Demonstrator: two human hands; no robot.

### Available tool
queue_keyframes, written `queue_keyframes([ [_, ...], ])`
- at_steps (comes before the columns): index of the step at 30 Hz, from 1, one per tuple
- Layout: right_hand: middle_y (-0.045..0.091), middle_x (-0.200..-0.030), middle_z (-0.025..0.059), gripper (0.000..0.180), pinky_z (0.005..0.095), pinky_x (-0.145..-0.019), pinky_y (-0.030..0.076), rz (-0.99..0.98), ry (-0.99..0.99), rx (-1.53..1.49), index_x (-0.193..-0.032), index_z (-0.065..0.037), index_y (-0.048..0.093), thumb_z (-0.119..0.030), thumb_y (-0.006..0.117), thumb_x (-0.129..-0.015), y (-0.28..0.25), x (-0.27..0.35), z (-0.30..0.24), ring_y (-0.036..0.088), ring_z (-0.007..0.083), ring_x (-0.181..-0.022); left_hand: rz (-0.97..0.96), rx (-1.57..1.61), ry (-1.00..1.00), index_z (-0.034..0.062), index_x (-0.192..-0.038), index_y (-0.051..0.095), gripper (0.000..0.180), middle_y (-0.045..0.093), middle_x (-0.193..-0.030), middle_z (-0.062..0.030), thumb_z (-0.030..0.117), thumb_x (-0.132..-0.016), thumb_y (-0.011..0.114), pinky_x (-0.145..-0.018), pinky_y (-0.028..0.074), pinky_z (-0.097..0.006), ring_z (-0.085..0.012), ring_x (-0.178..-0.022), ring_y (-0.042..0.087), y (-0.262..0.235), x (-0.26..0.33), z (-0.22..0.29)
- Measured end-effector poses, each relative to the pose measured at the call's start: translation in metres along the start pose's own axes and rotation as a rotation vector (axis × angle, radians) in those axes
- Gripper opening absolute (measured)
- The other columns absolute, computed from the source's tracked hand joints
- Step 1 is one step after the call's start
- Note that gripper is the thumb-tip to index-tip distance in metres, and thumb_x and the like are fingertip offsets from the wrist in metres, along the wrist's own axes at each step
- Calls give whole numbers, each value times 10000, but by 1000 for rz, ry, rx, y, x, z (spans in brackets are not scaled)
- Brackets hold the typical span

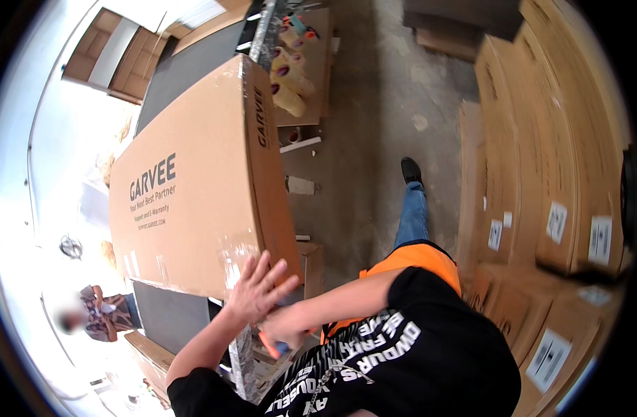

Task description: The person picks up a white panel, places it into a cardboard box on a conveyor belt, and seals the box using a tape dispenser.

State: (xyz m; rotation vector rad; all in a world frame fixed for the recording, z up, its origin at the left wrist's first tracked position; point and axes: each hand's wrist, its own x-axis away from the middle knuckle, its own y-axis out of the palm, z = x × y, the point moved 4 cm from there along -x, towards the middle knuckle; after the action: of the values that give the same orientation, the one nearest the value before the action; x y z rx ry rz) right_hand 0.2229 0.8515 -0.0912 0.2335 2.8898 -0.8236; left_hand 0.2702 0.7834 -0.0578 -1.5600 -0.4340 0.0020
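Note:
A large brown carton [193, 174] lies on a dark conveyor belt [169, 316], with clear tape shining at its near corner. My left hand [258, 286] is open, its fingers spread over that near corner; whether the palm presses on the cardboard I cannot tell. Just below it, my right hand [288, 325] is closed around an orange and blue hand tool [268, 343]. Much of that tool is hidden by my hand, so its kind is unclear.
Tall brown cartons [541, 160] stand along the right side. Rolls of yellowish tape [288, 80] lie on a low shelf beyond the conveyor's metal rail [265, 35]. Another person [108, 313] stands across the belt at left. Concrete floor [374, 139] runs between.

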Motion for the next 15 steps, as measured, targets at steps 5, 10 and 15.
queue_keyframes([
  [5,667,-1098,113,376,444,-732,522,-93,21,70,-996,-168,730,-222,678,-628,-153,186,29,654,337,-919,-118,38,-22,304,-1420,484,552,396,-1536,-47,291,-871,534,-1081,329,-553,-353,-1376,383,-10,0,16],
  [10,641,-1262,80,640,317,-978,476,729,180,-803,-1280,-45,635,-52,686,-642,-283,341,213,630,185,-1095,-140,543,-398,263,-1508,384,810,355,-1573,-25,520,-807,697,-1170,152,-553,-352,-1466,250,-61,-56,3],
  [15,682,-1189,118,712,297,-1015,452,666,332,-921,-1299,8,623,39,644,-588,-448,334,341,621,170,-1105,203,94,-657,77,-1473,373,905,409,-1520,-138,563,-792,719,-1170,162,-600,-430,-1440,293,-110,-276,-245],
])
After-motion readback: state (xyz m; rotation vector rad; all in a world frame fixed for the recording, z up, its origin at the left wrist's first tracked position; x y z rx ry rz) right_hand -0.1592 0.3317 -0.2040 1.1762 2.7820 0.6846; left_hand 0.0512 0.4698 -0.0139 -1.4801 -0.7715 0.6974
